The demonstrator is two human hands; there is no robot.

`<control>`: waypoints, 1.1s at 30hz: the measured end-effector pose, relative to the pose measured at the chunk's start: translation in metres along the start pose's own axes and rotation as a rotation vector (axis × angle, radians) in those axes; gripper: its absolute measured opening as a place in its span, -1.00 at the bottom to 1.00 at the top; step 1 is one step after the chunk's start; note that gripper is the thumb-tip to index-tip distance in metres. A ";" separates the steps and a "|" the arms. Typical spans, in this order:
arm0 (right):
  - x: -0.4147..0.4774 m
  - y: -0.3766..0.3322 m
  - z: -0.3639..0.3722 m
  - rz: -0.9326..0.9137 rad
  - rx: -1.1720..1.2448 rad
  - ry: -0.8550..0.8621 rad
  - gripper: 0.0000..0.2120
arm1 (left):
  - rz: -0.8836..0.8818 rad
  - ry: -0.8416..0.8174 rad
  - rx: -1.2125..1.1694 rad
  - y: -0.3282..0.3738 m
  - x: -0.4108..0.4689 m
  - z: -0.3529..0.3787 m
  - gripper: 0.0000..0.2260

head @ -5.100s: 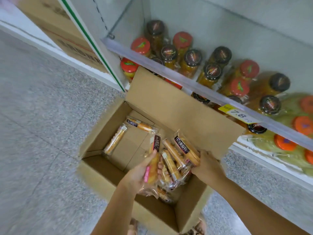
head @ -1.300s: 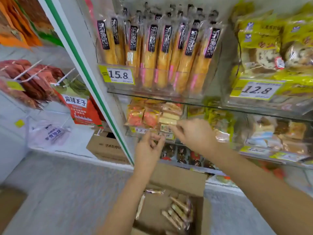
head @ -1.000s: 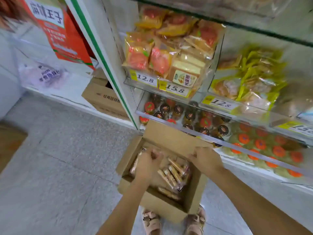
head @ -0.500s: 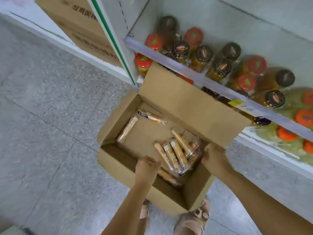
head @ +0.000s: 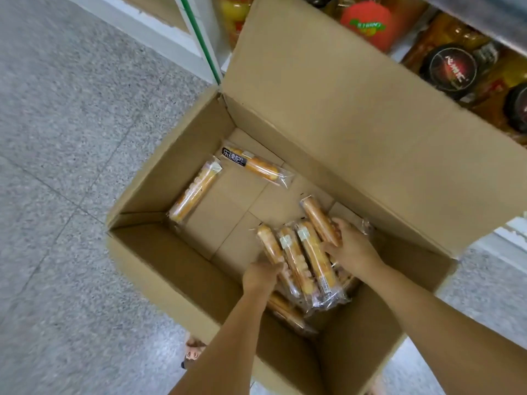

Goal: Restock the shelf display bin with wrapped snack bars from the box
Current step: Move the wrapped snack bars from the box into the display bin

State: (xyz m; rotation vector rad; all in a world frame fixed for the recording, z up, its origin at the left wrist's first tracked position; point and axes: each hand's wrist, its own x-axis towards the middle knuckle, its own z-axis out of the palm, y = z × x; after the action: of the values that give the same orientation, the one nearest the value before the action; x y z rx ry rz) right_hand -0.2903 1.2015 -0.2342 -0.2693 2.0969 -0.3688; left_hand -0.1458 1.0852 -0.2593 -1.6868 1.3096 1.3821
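While held inside the cardboard box [head: 159, 252], the left hand [head: 262, 276] is curled round the left side of a bundle of wrapped snack bars [head: 302, 252] and the right hand [head: 352, 249] is clasped on its right, toward the near right corner. Two loose bars [head: 195, 192] are seen by the far left corner.

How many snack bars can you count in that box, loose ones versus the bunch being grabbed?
Loose bars: 2
Bars atop the gripped bunch: 4
Total: 6 countable; more hide underneath.
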 end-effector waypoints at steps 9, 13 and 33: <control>0.004 0.013 0.005 0.119 0.058 0.047 -0.62 | -0.122 0.063 -0.167 -0.005 0.015 0.030 -0.55; -0.029 -0.002 -0.021 0.135 0.149 0.108 -0.60 | -0.126 0.101 -0.454 0.004 -0.021 0.005 -0.60; -0.288 -0.179 -0.180 -0.106 0.492 0.119 -0.53 | 0.313 -0.469 -0.560 0.103 -0.373 -0.186 -0.51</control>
State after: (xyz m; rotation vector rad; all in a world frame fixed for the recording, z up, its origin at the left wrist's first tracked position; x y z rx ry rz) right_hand -0.2862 1.1587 0.1473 -0.0663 2.0349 -0.9635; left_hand -0.1641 1.0037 0.1623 -1.3669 0.9908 2.3290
